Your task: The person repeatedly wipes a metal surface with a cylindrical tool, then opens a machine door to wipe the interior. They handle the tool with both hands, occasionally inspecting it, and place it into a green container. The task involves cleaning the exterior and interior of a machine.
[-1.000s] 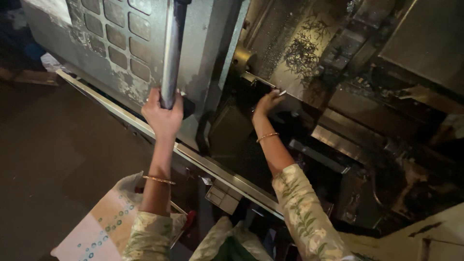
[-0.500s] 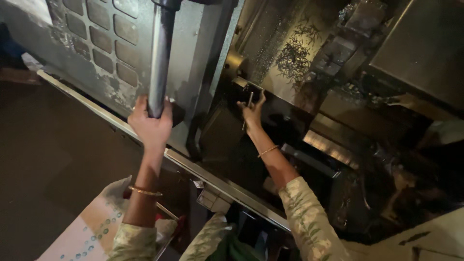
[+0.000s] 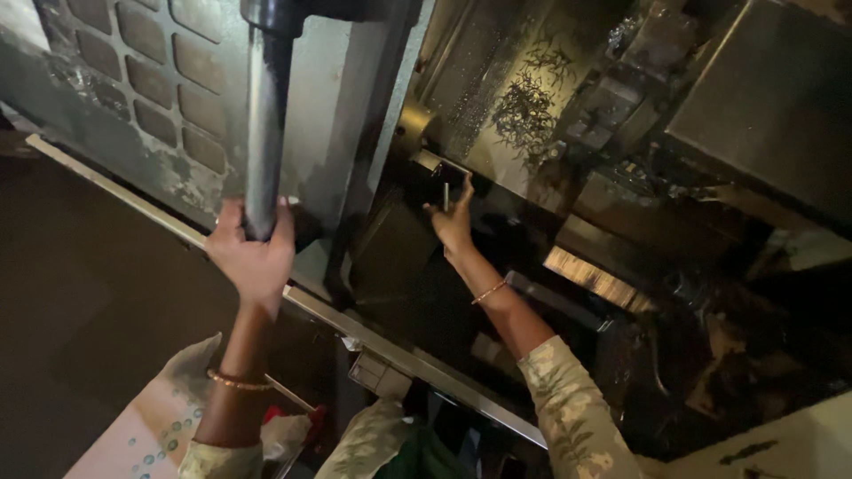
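Note:
My left hand [image 3: 253, 253] grips the lower end of a long steel bar handle [image 3: 264, 124] on the grey sliding door [image 3: 151, 98] of a machine tool. My right hand [image 3: 454, 222] reaches inside the dark machine enclosure and pinches a thin metal rod [image 3: 445, 193], held upright near a dark round chuck [image 3: 448, 173] at the spindle. A thin bangle sits on each wrist, and both sleeves are pale with a floral print.
Metal chips [image 3: 532, 98] lie scattered on the slanted inner wall. A tool block [image 3: 639, 80] and a ribbed cover [image 3: 595, 279] sit to the right. A rail [image 3: 293, 297] runs along the front edge. A pale printed sack [image 3: 151, 426] lies on the dark floor.
My right hand has reached further up into the machine toward the chuck, now holding the thin rod upright. My left hand has stayed on the door handle while the view moved closer.

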